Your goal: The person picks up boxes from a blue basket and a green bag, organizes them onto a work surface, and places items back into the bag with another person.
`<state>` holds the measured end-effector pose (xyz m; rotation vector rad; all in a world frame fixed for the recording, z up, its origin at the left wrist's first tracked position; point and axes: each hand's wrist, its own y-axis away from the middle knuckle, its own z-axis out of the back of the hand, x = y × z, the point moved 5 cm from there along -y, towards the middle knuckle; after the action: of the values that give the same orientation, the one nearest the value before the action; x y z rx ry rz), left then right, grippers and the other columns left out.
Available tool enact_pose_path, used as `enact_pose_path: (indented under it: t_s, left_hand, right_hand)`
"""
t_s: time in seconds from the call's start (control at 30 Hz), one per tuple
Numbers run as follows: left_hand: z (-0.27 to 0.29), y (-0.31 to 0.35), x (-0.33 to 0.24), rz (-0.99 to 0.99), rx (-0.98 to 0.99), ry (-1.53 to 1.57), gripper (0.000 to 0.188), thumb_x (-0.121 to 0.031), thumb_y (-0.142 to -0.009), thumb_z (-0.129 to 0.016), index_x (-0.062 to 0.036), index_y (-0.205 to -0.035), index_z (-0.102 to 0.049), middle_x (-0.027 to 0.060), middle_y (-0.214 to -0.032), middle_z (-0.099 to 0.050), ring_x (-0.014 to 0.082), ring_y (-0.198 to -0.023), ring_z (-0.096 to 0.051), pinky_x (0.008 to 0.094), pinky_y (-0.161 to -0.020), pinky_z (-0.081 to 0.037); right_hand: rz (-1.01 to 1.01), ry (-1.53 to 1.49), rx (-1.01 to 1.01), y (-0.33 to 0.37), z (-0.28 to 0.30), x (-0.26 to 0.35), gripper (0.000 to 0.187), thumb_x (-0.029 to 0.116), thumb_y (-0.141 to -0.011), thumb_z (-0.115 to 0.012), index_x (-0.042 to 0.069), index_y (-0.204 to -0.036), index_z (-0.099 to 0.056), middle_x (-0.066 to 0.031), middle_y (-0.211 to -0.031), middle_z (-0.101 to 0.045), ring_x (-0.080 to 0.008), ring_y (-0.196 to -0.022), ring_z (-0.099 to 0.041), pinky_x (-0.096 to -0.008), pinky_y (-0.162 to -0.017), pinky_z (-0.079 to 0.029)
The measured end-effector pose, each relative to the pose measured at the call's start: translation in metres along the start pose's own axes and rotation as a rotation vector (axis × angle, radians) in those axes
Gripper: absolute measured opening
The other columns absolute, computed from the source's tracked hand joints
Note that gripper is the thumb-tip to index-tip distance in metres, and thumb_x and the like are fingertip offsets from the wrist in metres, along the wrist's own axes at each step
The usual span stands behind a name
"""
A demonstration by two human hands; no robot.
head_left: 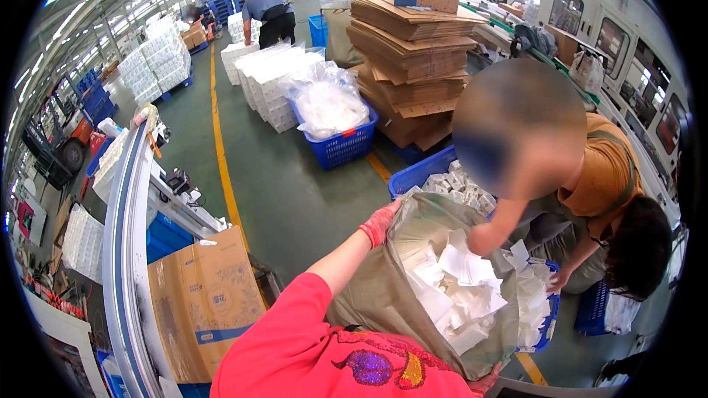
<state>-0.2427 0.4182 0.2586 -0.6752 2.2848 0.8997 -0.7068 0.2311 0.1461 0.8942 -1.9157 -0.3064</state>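
A large grey-green sack (369, 291) stands with its mouth wide, full of loose white paper sheets (453, 287). My left hand (381, 224), in a pinkish-red glove, is closed on the sack's far left rim. Low in the picture, my right hand (484, 382) grips the near rim; most of it is hidden by my body and the cloth. Across from me, another person's hand (484, 239) reaches over the paper in the sack. Beside the sack's right side, a blue basket (551, 309) holds more white paper, with another hand (558, 280) at its edge.
Another blue crate (424, 172) of small white packs stands behind the sack. Flattened cardboard (409, 51) is stacked high beyond it. A blue basket (341, 149) holds plastic-wrapped white material. Left are a metal rail (127, 214) and cardboard box (203, 295). A co-worker in orange (608, 169) bends at right.
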Motion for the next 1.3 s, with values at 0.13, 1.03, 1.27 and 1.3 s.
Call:
enact_pose_path:
  t_s: [0.13,1.03,1.27,1.3]
  left_hand:
    - [0.004,0.006,-0.001,-0.012,-0.02,-0.032,0.039,-0.041,-0.083,-0.038,-0.009,-0.1,-0.053,0.0028,-0.093,-0.057,0.0145,-0.081,-0.054,0.0297,-0.073,-0.043]
    - [0.015,-0.006,0.017,-0.011,0.005,-0.069,0.039,-0.041,-0.082,-0.039,-0.0103,-0.102,-0.052,0.001,-0.092,-0.056,0.0115,-0.079,-0.053,0.0267,-0.07,-0.043]
    - [0.003,0.007,0.014,0.033,0.001,-0.022,0.037,-0.043,-0.081,-0.041,-0.0124,-0.096,-0.055,0.0,-0.088,-0.058,0.0105,-0.076,-0.054,0.026,-0.067,-0.044]
    - [0.003,0.01,0.013,0.043,-0.001,-0.016,0.037,-0.043,-0.081,-0.041,-0.0123,-0.096,-0.055,0.0,-0.088,-0.058,0.0105,-0.075,-0.054,0.0259,-0.066,-0.044]
  right_hand:
    - [-0.054,-0.019,0.022,-0.005,0.002,-0.004,0.053,0.048,-0.073,-0.047,0.009,-0.108,-0.045,-0.0059,-0.105,-0.05,-0.024,-0.093,-0.049,-0.0405,-0.078,-0.04]
    - [0.031,0.052,-0.153,-0.016,0.034,0.0,0.055,0.046,-0.072,-0.051,0.009,-0.111,-0.041,-0.0098,-0.106,-0.049,-0.0277,-0.095,-0.048,-0.0451,-0.078,-0.041]
    - [0.023,0.001,-0.133,-0.019,0.033,-0.003,0.054,0.045,-0.073,-0.05,0.01,-0.112,-0.04,-0.0095,-0.108,-0.047,-0.0274,-0.097,-0.047,-0.0446,-0.079,-0.041]
    - [0.019,-0.006,-0.139,-0.019,0.03,-0.004,0.054,0.045,-0.073,-0.05,0.01,-0.113,-0.04,-0.0095,-0.108,-0.047,-0.0273,-0.097,-0.047,-0.0445,-0.079,-0.041]
